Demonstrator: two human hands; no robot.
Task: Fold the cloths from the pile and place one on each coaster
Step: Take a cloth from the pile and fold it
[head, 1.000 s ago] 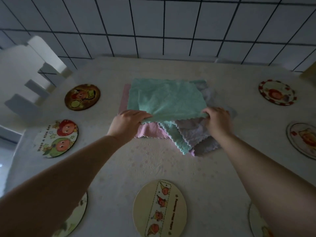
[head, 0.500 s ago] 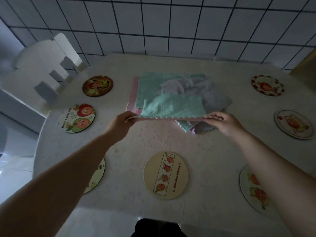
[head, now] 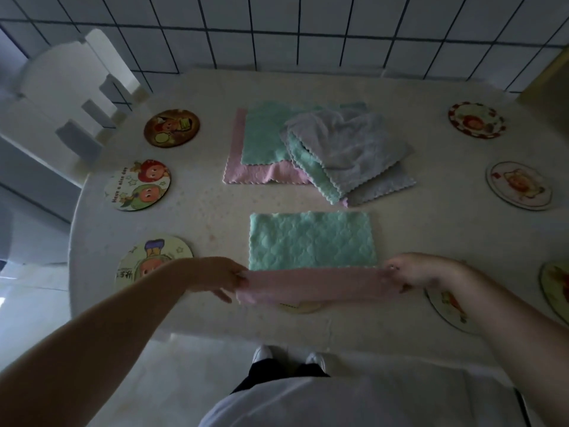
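Note:
A green cloth with a pink underside lies stretched near the table's front edge. My left hand and my right hand each pinch one near corner, and the near edge is turned up so its pink side shows. The cloth covers most of the front middle coaster. Behind it lies the pile of cloths, pink, green and grey. Round picture coasters ring the table: three on the left, and several on the right.
A white chair stands at the table's far left corner. A tiled wall runs behind the table. My feet and the floor show below the table's front edge. One more coaster sits at the right edge.
Both hands have pulled the green cloth off the pile toward me and laid it near the front edge, over the front middle coaster. The view has shifted back and down.

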